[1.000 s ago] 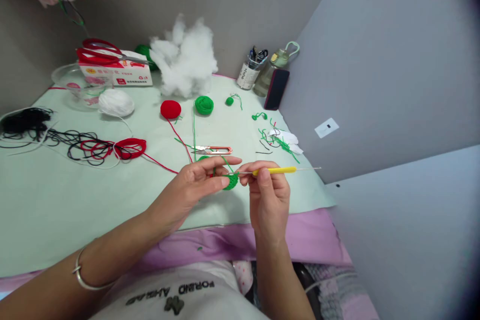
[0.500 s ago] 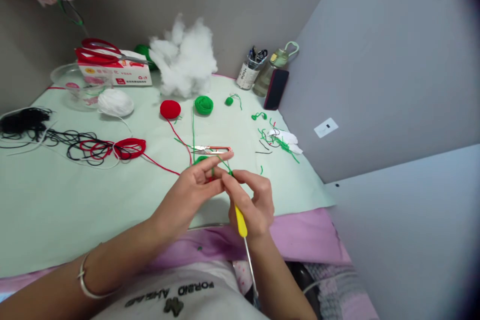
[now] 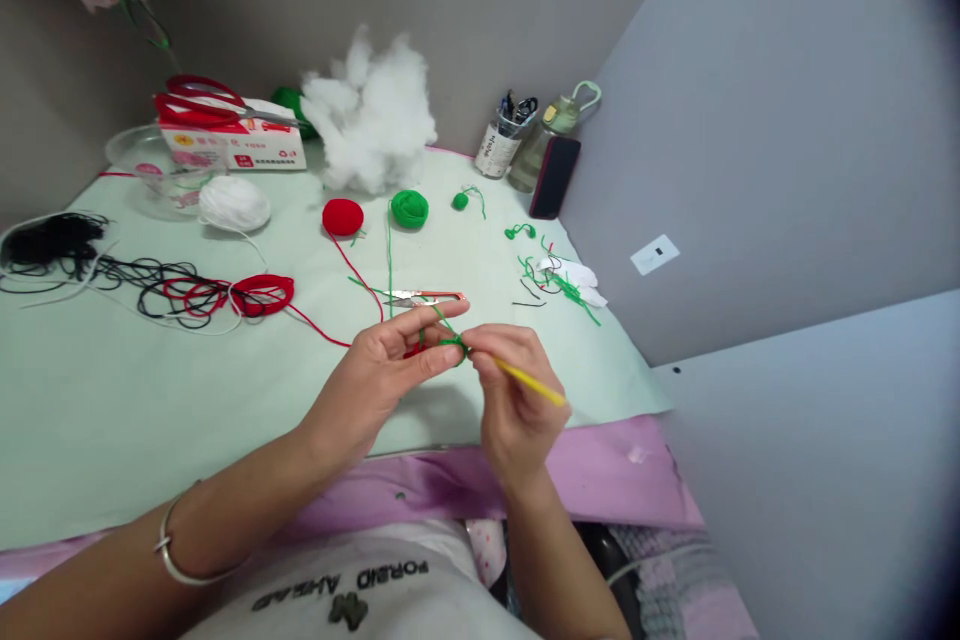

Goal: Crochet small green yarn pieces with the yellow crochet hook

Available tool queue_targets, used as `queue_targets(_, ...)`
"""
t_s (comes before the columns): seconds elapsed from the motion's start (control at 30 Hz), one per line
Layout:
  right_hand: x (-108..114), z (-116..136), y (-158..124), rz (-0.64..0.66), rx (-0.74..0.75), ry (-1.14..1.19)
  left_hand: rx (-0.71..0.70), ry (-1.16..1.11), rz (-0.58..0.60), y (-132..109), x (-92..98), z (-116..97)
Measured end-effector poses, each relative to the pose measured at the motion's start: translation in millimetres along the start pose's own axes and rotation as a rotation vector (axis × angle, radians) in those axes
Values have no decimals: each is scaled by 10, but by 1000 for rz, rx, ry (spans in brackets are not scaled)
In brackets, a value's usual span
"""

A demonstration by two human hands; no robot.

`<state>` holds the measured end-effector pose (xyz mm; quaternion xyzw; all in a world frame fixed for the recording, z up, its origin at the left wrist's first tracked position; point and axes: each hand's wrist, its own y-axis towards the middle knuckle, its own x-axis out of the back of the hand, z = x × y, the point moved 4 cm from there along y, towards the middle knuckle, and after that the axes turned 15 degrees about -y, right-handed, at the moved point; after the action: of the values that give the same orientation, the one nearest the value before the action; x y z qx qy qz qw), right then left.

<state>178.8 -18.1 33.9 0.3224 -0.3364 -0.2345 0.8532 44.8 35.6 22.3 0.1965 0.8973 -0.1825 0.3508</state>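
Observation:
My left hand [image 3: 382, 360] pinches a small green crochet piece [image 3: 456, 346] between thumb and fingers, its index finger stretched out with green yarn running over it. A crochet hook with a yellow handle [image 3: 531, 383] is gripped in my right hand [image 3: 521, 400], its tip hidden at the green piece. Some red yarn shows under my left fingers. Just beyond that hand lie thread snips [image 3: 424, 299] with orange handles. Farther back sit a green yarn ball [image 3: 409, 209] and a red yarn ball [image 3: 343, 217], a strand trailing from each towards my left hand.
White stuffing [image 3: 371, 115] is heaped at the back. Left are a white yarn ball [image 3: 234, 204], tangled black yarn [image 3: 52, 242], and red scissors [image 3: 199, 102] on a box. Right are a pen cup [image 3: 498, 148], a bottle [image 3: 534, 155], a phone [image 3: 555, 178] and yarn scraps [image 3: 566, 285].
My right hand has turned, swinging the yellow handle from pointing down towards me to pointing right. The green piece shows more at my left fingertips. The left hand has barely moved.

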Motion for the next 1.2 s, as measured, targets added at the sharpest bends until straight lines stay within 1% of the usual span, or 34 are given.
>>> queue_targets(0.07, 4, 34, -35, -23, 134, -127, 69, -90, 8, 20, 9, 42)
queue_targets(0.1, 14, 34, -37, -38, 152, -143, 119, -143, 32, 32, 7, 60)
queue_targets(0.13, 32, 16, -25, -56, 118, -115, 158, -193, 55, 44, 6, 69)
queue_targets(0.2, 71, -54, 21, -86, -63, 56, 185, -258, 79, 62, 10, 56)
queue_targets(0.27, 79, -117, 60, -96, -263, 285, 168, -241, 77, 68, 20, 25)
queue_targets(0.3, 68, -129, 73, -83, -326, 379, 163, -207, 88, 65, 18, 15)
queue_targets(0.37, 35, -118, 83, -34, -360, 457, 146, -109, 121, 54, 8, 4)
queue_targets(0.47, -20, -122, 58, 40, -375, 402, 92, 26, 149, 40, 11, -9)
queue_targets(0.53, -55, -168, 35, 65, -438, 425, 81, 68, 160, 33, 20, -14)
queue_targets(0.67, -132, -255, 30, 82, -617, 666, 82, 101, 192, 17, 5, -38)
queue_targets(0.77, -210, -243, 37, 154, -721, 829, 92, 147, 183, 4, -25, -47)
queue_targets(0.87, -264, -220, 26, 216, -779, 873, 66, 249, 148, 0, -41, -59)
queue_targets(0.93, -270, -224, 25, 225, -806, 887, 42, 312, 143, 5, -32, -88)
queue_targets(1.0, -233, -244, 47, 188, -828, 947, 24, 340, 172, 18, -4, -167)
queue_targets(1.07, -152, -261, 96, 119, -828, 1067, -3, 336, 203, 40, 47, -330)
queue_targets(1.13, -41, -267, 157, 63, -804, 1198, -41, 255, 184, 70, 117, -584)
queue_targets(1.2, 74, -277, 204, 46, -794, 1275, -89, 89, 143, 101, 175, -894)
